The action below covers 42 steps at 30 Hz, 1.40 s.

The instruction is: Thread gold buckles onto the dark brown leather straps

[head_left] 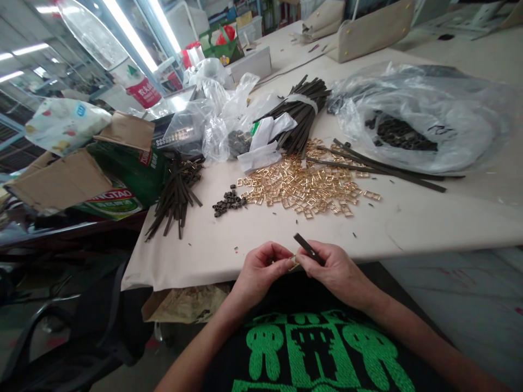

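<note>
Pinching away at the near edge of the bench [408,223], these two hands meet right in the middle! Look at the left hand [261,267]: thumb and fingers closed on a small gold buckle [293,263]. And the right hand [333,267] comes in from the other side, gripping a dark strap [309,249], its free end angled up between ten and eleven o'clock. The fingertips sit just beside one another, so whether strap and buckle are actually joined is too small to call from here.

Straight ahead at twelve o'clock, what a spread: a glittering pile of gold buckles [306,185], with a banded bundle of dark straps [304,120] just behind it. Between ten and eleven, a little heap of dark loops [229,204] lies right by the pile's edge. Round to ten, a loose bunch of straps [174,198] fans across the bench, and past it stands a green box [131,188] with brown flaps. Over between one and two, loose straps [427,182] stretch out in front of a big clear bag [453,130], dark pieces [402,133] showing inside! Far off towards one, a beige bag [373,32].
</note>
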Motion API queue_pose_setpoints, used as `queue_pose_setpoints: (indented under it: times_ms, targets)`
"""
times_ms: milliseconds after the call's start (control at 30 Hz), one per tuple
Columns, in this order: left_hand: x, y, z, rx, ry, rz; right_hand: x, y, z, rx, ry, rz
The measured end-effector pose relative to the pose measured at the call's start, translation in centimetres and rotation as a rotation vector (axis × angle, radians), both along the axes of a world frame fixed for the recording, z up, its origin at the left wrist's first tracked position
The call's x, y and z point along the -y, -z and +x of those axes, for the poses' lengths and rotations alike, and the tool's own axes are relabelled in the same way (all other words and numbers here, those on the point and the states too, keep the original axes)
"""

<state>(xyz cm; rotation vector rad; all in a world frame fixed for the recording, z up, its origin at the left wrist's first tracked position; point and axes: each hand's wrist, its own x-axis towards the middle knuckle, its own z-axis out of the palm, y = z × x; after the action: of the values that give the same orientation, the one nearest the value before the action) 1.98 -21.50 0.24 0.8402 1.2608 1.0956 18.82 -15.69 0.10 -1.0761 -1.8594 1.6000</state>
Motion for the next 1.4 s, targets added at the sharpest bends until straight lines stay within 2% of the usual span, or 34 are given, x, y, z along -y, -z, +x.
queue_pose_setpoints:
  times_ms: [67,133,300,400,533,667,800,900,1033,1200,1400]
  targets:
    - [0.0,-0.2,-0.1,-0.068,0.059,0.018,-0.3,0.1,0.2,0.003,-0.030,-0.022]
    - [-0.1,-0.2,-0.1,-0.033,0.067,-0.009,-0.5,0.1,0.4,-0.006,-0.041,-0.011]
    - [-0.4,0.3,0.2,0.254,-0.151,-0.110,-0.3,0.2,1.1,0.028,0.002,0.091]
    - [-0.6,0.5,0.3,0.386,-0.230,-0.158,0.4,0.6,1.3,0.135,0.013,0.260]
    - [-0.7,0.4,0.5,0.494,-0.257,-0.213,1.1,1.3,1.3,0.236,-0.029,0.553]
    - [-0.7,0.3,0.7,0.531,-0.265,-0.230,1.0,1.8,1.2,0.279,-0.045,0.687]
    - [-0.4,0.3,0.7,0.485,-0.259,-0.207,0.6,2.0,1.5,0.279,-0.001,0.668]
    - [-0.1,0.6,0.6,0.361,-0.233,-0.082,0.4,2.2,1.8,0.281,0.048,0.630]
    - [0.2,0.8,0.6,0.230,-0.230,0.032,0.5,2.5,1.9,0.271,0.014,0.636]
    - [0.0,0.8,0.8,0.284,-0.228,-0.006,0.8,2.7,1.5,0.227,-0.065,0.690]
    - [-0.1,1.0,1.4,0.400,-0.209,-0.153,0.8,2.6,0.9,0.199,-0.067,0.768]
